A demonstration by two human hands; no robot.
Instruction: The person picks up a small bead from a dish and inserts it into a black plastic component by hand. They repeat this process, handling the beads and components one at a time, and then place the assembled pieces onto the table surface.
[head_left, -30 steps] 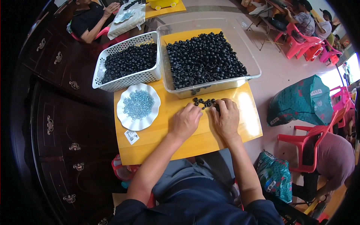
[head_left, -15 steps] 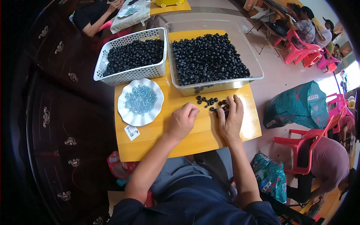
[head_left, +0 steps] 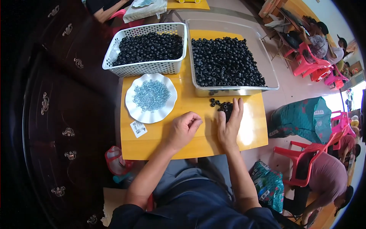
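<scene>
Both forearms (head_left: pixel 150 173) cross the table's (head_left: pixel 141 149) near edge; the left hand (head_left: pixel 185 129) curls loosely, the right hand's (head_left: pixel 230 126) fingers (head_left: pixel 240 106) extend.

Heaped black beads (head_left: pixel 228 63), plastic chairs (head_left: pixel 305 62) and people (head_left: pixel 328 170) at tables (head_left: pixel 139 149) mark an informal workshop.

A dark navy shirt (head_left: pixel 194 210) fills six o'clock, its cloth creased. Its short sleeves, the left (head_left: pixel 127 218) at seven o'clock and the right (head_left: pixel 263 219) at five, are the same navy and end near the elbows. Forearms, left hand (head_left: pixel 183 128) and right hand (head_left: pixel 230 128) are bare. Grey trousers (head_left: pixel 175 174), softly wrinkled, show at six o'clock, above the shirt.
</scene>
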